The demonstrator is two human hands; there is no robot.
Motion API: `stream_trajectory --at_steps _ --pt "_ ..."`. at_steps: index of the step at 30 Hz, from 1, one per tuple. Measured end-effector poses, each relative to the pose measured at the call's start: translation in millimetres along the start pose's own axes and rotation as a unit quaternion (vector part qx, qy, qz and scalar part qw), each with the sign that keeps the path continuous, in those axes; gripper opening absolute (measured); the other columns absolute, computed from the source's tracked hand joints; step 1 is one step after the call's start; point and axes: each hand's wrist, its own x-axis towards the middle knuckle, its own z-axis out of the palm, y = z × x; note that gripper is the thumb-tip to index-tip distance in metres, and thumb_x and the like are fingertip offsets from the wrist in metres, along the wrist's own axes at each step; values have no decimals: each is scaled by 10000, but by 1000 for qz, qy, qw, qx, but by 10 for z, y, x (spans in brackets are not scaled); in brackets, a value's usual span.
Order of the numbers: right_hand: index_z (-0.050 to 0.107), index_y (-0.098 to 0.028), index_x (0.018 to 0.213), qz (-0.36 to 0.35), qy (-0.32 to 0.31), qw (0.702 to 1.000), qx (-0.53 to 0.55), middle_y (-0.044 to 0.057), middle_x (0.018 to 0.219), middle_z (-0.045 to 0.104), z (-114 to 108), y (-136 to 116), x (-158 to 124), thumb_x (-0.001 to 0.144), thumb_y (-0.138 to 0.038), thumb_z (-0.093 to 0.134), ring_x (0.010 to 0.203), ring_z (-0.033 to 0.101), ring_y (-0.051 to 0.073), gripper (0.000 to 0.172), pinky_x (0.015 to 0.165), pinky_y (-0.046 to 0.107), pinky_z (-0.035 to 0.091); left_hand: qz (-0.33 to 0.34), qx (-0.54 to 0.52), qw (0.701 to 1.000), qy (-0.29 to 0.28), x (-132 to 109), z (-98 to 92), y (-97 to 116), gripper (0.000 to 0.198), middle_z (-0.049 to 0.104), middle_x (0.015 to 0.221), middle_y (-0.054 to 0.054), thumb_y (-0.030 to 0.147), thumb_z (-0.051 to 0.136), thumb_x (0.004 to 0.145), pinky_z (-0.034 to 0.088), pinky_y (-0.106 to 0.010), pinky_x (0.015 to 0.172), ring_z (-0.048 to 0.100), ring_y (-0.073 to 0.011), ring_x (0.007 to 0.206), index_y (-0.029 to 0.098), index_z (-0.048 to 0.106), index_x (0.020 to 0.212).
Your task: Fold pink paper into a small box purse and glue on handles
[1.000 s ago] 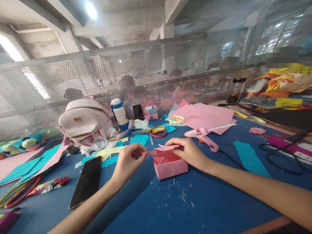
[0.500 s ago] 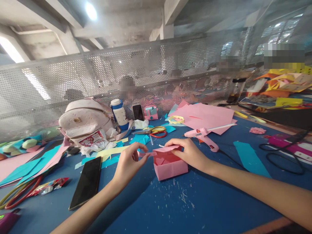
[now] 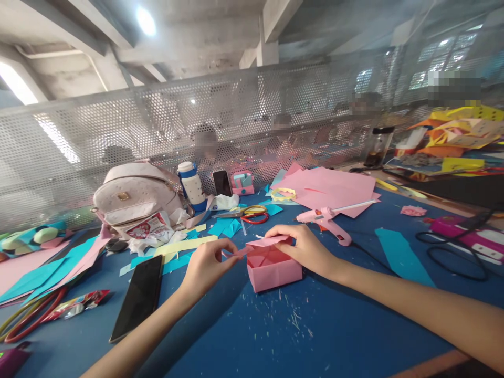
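Note:
A pink folded paper box (image 3: 273, 268) stands on the blue table (image 3: 275, 331) in front of me. My left hand (image 3: 207, 265) pinches a thin pink paper strip (image 3: 240, 251) that runs to the box's left rim. My right hand (image 3: 305, 247) rests on the box's far right side, its fingers closed on the pink flap (image 3: 270, 240) across the top.
A black phone (image 3: 137, 296) lies left of my left arm. A pink glue gun (image 3: 325, 220) with its cord, scissors (image 3: 246, 212), pink paper sheets (image 3: 334, 186), blue scraps, a pale backpack (image 3: 134, 197) and a bottle (image 3: 191, 184) crowd the far side. A perforated metal screen closes off the back, with people behind it.
My left hand briefly loosened its fingers, then closed again on the strip, closer to the box. The box and my right hand have hardly moved.

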Motion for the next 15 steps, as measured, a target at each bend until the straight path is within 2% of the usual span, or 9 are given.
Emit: stream_trajectory --at_steps 5,15 --pt "699 -219 881 -3 -2 1000 -2 -14 920 738 -1 7 6 758 -32 502 864 668 153 299 773 251 479 16 -43 999 -4 2 -29 0 132 667 691 32 305 622 830 321 -220 536 482 -113 586 220 692 758" --pt "697 -227 905 -2 -9 1000 6 -14 937 732 -11 -7 -5 777 -34 502 885 669 152 302 798 260 492 16 -41 999 15 -24 -30 22 253 642 666 3 409 588 857 311 -214 507 473 -122 580 201 708 777"
